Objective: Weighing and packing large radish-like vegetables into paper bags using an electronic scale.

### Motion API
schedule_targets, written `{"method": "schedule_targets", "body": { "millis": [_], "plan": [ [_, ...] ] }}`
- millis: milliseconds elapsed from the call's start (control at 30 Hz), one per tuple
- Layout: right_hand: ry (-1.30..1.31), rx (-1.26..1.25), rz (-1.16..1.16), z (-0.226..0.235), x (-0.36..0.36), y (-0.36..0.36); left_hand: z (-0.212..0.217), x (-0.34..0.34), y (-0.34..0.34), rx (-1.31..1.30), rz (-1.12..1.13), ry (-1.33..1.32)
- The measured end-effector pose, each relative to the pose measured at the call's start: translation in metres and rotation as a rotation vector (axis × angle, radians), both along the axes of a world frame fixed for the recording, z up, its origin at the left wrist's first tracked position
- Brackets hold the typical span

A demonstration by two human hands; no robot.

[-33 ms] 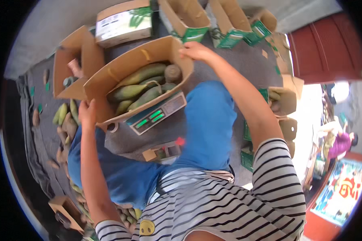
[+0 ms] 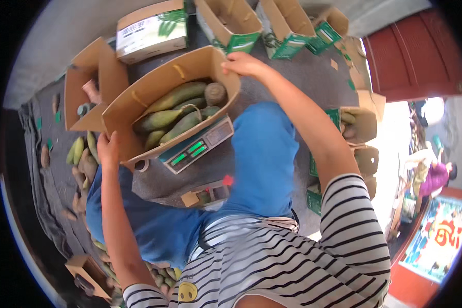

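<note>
A long, open cardboard box [image 2: 187, 146] rests on a digital scale [image 2: 218, 136] in front of me. Inside lie several long green radishes [image 2: 182, 94], with one brownish rounded end [image 2: 215, 94] turned up at the right. My left hand [image 2: 108, 148] grips the box at its near left corner, thumb up along the wall. At the far right end, my right hand [image 2: 243, 64] is closed over the rim. The scale's green-lit display shows beside the box's near wall; the box covers its platform.
Another open box [image 2: 77, 102] with a pinkish roll stands at the left, near loose radishes [image 2: 78, 150]. A closed white carton [image 2: 151, 36] and open green boxes [image 2: 290, 46] line the back. Filled boxes [image 2: 362, 124] stand right. A small tray [image 2: 218, 194] lies between my legs.
The view has shifted slightly, so the box and its surroundings sit a little further left. Both hands keep their hold on the box.
</note>
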State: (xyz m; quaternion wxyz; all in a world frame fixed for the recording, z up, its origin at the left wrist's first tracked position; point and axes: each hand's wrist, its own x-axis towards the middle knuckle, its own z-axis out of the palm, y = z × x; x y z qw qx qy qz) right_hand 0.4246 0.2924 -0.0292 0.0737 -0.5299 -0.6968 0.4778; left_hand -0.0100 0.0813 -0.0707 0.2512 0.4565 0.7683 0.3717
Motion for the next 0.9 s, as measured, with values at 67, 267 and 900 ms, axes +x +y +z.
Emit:
{"method": "schedule_targets", "body": {
  "millis": [67,267,900],
  "plan": [
    [0.127,-0.022,-0.049,-0.003,-0.001,-0.003,-0.005,-0.004,-0.001,0.002,0.032,0.000],
    [0.092,-0.095,-0.032,0.005,0.010,-0.005,0.007,0.006,0.006,0.014,-0.035,0.136],
    [0.217,0.207,-0.432,-0.001,0.173,-0.025,0.081,0.155,0.097,0.065,-0.291,-0.115]
  ]
}}
